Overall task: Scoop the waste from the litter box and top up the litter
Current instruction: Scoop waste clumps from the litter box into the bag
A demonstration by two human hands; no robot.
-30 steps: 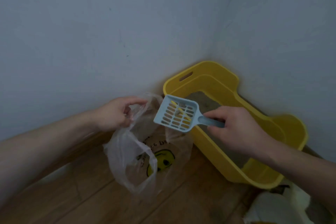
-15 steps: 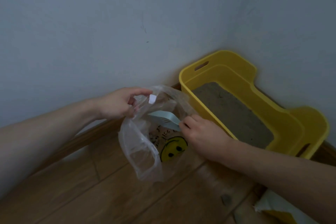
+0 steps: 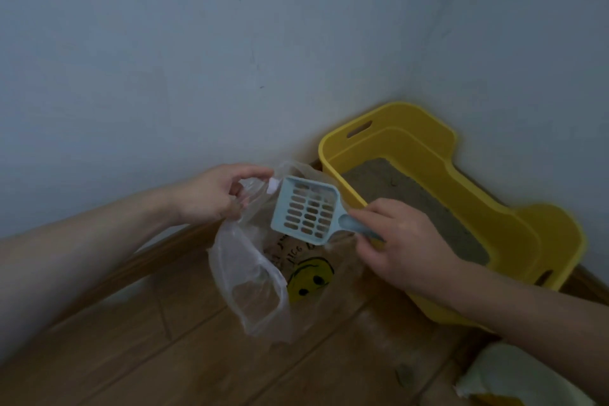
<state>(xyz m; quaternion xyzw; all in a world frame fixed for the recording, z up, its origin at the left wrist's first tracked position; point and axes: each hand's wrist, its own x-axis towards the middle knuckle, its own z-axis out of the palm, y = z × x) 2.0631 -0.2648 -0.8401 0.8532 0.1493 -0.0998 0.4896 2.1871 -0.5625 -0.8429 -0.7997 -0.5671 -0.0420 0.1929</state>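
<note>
Scooping step: left hand pinches the plastic bag open, right hand grips the seemingly empty litter scoop over it; next probably a dip into the litter box just beyond the right hand.

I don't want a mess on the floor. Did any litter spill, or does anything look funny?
Nothing big. The scoop is over the open bag, and the litter sits inside the box. One dark spot on the floor near the box could be a stray bit or a wood mark; it is too blurred to tell.
</note>
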